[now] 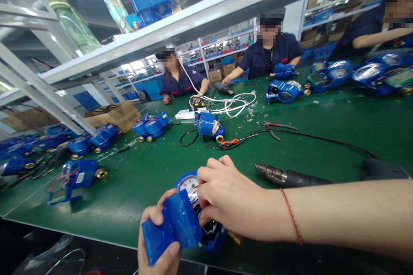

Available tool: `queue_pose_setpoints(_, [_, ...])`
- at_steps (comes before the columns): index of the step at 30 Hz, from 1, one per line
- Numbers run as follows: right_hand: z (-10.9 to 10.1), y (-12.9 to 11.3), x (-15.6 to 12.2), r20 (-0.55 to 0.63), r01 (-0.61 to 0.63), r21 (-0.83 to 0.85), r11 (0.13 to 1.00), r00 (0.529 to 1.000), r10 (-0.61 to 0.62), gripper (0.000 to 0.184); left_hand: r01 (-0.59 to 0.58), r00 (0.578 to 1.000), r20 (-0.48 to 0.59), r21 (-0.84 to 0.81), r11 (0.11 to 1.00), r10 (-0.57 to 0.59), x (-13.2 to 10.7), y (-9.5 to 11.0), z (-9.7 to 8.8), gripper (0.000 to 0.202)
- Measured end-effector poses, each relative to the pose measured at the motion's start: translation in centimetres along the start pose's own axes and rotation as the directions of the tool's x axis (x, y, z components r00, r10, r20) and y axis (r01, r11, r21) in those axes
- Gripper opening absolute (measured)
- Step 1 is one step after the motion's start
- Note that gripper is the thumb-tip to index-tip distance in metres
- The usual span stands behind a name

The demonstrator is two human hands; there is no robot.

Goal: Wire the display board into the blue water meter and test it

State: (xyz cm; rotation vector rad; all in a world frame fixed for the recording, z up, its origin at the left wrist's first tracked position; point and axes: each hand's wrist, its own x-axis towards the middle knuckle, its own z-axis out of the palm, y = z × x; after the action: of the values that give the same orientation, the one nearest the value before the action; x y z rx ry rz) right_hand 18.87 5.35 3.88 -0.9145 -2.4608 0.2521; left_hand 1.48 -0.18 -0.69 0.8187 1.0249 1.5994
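Crowding the tabletop [129,202]: a heat gun [300,178] is lying just beyond the right arm [338,212]; pliers [275,130] and an orange-handled tool [229,143] are resting farther off, the tool just beside a second meter [206,124]; a white cord [232,105] is looping behind.
Blocking the view: the right hand [229,197] and a blue cover [177,221] are hiding much of the meter [187,180].
Meter: it is showing its round dial and dark open case near the front edge.
Left hand [163,262]: thumb and fingers are clamping the blue cover.
Right hand: its fingertips are bunching at the case; I cannot tell whether they are pinching anything.
Materials: smooth plastic is forming the angled cover; metal is forming the heat gun's stepped nozzle.
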Motion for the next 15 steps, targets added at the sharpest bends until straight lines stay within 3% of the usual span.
queue_pose_setpoints(4, [-1.3,0.1,1.2,-0.027,-0.084,0.109,0.990,0.996,0.087,0.027,0.019,1.000,0.004,0.037,0.999,-0.019,0.4,0.2,-0.2,0.052])
queue_pose_setpoints(8, [-1.4,0.8,2.7,0.144,-0.166,0.253,0.953,0.981,0.132,0.013,-0.001,1.000,0.020,0.059,0.998,0.000,0.7,0.4,-0.1,0.050])
queue_pose_setpoints(12, [-0.8,2.1,3.9,0.270,-0.177,0.480,0.859,0.962,0.047,0.008,-0.024,0.999,0.027,0.083,0.996,0.022,1.0,0.6,0.1,0.049])
queue_pose_setpoints(15, [-0.7,2.9,4.3,0.300,-0.158,0.548,0.821,0.954,-0.016,0.007,-0.054,0.998,0.052,0.130,0.990,0.047,1.4,0.5,0.1,0.047])
